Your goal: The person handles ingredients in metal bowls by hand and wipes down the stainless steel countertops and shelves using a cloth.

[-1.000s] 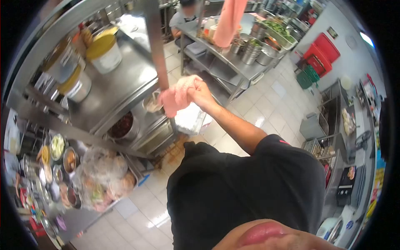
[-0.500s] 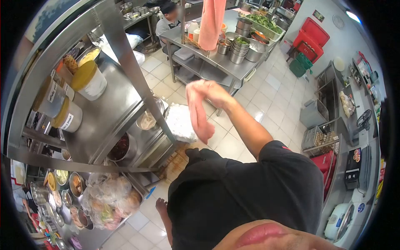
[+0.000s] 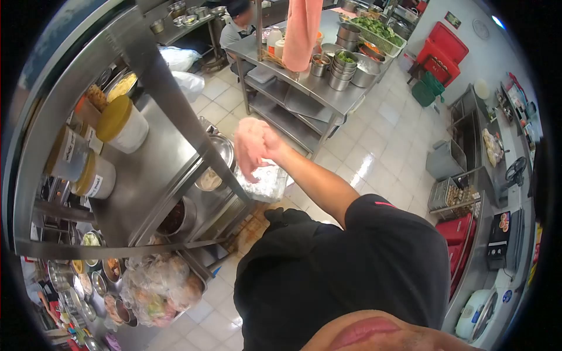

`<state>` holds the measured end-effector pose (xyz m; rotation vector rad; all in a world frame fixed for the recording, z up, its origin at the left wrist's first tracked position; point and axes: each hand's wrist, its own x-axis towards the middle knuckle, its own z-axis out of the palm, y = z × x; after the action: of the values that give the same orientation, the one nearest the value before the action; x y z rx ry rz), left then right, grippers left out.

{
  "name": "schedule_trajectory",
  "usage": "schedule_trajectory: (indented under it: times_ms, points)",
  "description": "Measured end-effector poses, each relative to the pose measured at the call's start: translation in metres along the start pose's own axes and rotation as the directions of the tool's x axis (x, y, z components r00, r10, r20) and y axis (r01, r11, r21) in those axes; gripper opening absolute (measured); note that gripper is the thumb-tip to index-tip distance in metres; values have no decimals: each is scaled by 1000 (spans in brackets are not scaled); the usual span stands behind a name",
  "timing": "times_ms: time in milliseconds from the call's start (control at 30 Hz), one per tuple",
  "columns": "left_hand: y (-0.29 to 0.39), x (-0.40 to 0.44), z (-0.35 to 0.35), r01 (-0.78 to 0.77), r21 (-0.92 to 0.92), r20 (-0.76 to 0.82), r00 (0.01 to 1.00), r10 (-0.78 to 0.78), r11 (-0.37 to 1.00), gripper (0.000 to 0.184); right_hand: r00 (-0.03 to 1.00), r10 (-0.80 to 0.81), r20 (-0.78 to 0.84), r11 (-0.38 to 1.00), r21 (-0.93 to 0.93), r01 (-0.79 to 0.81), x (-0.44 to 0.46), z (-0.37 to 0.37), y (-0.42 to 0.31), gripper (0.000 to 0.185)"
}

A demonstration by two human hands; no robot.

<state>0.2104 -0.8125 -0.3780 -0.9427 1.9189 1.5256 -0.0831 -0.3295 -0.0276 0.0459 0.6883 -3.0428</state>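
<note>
My right hand (image 3: 268, 141) reaches forward, its fingers closed around a bunched pink cloth (image 3: 248, 153). The hand is somewhat blurred, and the cloth hides part of the fingers. Below the cloth, in the picture, is a clear, shiny container (image 3: 264, 186) with white contents that I cannot make out. Just left of it, on the lower metal shelf, a round metal bowl (image 3: 223, 151) stands near a smaller bowl of pale food (image 3: 209, 179). My left hand is out of view.
A steel shelf unit (image 3: 158, 134) on the left holds yellow-lidded tubs (image 3: 122, 124). Bagged food (image 3: 158, 286) lies below. Ahead, a steel table (image 3: 304, 88) carries stacked pots, with a pink towel (image 3: 300, 35) hanging over it. A seated person (image 3: 234, 35) is behind. Counters (image 3: 497, 146) line the right.
My right hand has moved left with the pink cloth, which hung down long before and is now bunched up. The view has shifted slightly. A dark hand-like shape at lower left is gone.
</note>
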Motion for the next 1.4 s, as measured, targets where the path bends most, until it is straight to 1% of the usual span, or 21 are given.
schedule_trajectory:
  times_ms: [100, 167, 233, 300, 333, 367, 500, 667, 867, 933, 967, 1033, 1067, 1100, 1133, 1167, 1200, 1233, 1300, 1367, 1400]
  points:
    - [1, -3, 1, 12, 10, -5, 1000, -12, 1000, 35, 913, -23, 407, 999, -29, 38, 23, 42, -21, 28]
    - [3, -5, 4, 25, 10, -12, 1000, -25, 1000, 36, 880, -148, 451, 818, -445, 365, 36, 63, -37, 30]
    - [5, -4, 7, 34, 13, -11, 999, -34, 999, 36, 878, -108, 466, 707, -585, 398, 56, 56, -43, 30]
    - [6, -6, 8, 41, 14, -12, 999, -40, 999, 36, 898, 81, 433, 835, -521, 177, 88, 33, -29, 30]
    - [6, -5, 8, 42, 13, -17, 999, -42, 999, 37, 808, 265, 526, 916, -398, -42, 64, 91, -29, 25]
    - [7, -5, 10, 45, 11, -18, 999, -45, 999, 37, 791, 292, 538, 928, -358, -99, 56, 101, -19, 24]
    - [6, -7, 11, 56, 11, -23, 998, -56, 998, 38, 863, 300, 407, 918, -369, -144, 67, 79, 19, 23]
    - [3, -5, 12, 41, 19, -2, 999, -41, 999, 39, 949, 188, 251, 794, -609, 4, 104, 84, 19, 22]
    - [-17, -12, 8, -14, -34, -52, 999, 12, 999, 40, 971, 170, 169, 348, -932, 101, 129, 141, 3, 22]
    - [-15, -9, 9, -16, -9, -62, 998, 15, 1000, 37, 919, 253, 301, 121, -953, 279, 136, 170, 0, 2]
    - [-8, -20, 5, -233, -67, -14, 972, 233, 970, 35, 884, 292, 364, 19, -927, 376, 141, 183, -2, 14]
    - [-42, 23, 1, -238, 44, 2, 971, 239, 970, 26, 920, 285, 270, 159, -960, 232, 171, 180, 10, 17]
    - [-59, 40, -1, -407, 207, -30, 906, 421, 890, 18, 898, 323, 297, -61, -941, 334, 189, 185, 11, 14]
    - [-50, 33, 3, -290, 163, -89, 947, 307, 943, 15, 867, 382, 319, -299, -845, 443, 212, 189, 13, 12]
    - [-53, 35, 6, -277, 148, -98, 951, 293, 949, 16, 822, 455, 343, -575, -591, 565, 241, 191, 17, 12]
    - [-56, 37, 9, -264, 133, -107, 954, 279, 955, 18, 749, 566, 346, -763, -124, 634, 279, 189, 23, 13]
    - [-17, 5, 15, -7, 0, -92, 996, 7, 1000, 18, 683, 661, 310, -750, 292, 593, 313, 174, 26, 15]
    - [-43, 14, 17, -308, 119, -120, 939, 322, 944, 17, 643, 714, 278, -687, 458, 565, 332, 166, 31, 17]
    - [-60, 15, 26, -271, 57, -144, 950, 277, 961, 18, 662, 690, 293, -717, 399, 571, 344, 152, 27, 17]
    - [-66, 5, 38, -227, 40, -161, 960, 230, 973, 20, 504, 835, 222, -508, 664, 549, 296, 162, 15, 18]
    - [-86, 3, 45, -203, 14, -163, 966, 202, 979, 21, 516, 831, 209, -540, 529, 655, 259, 174, 8, 16]
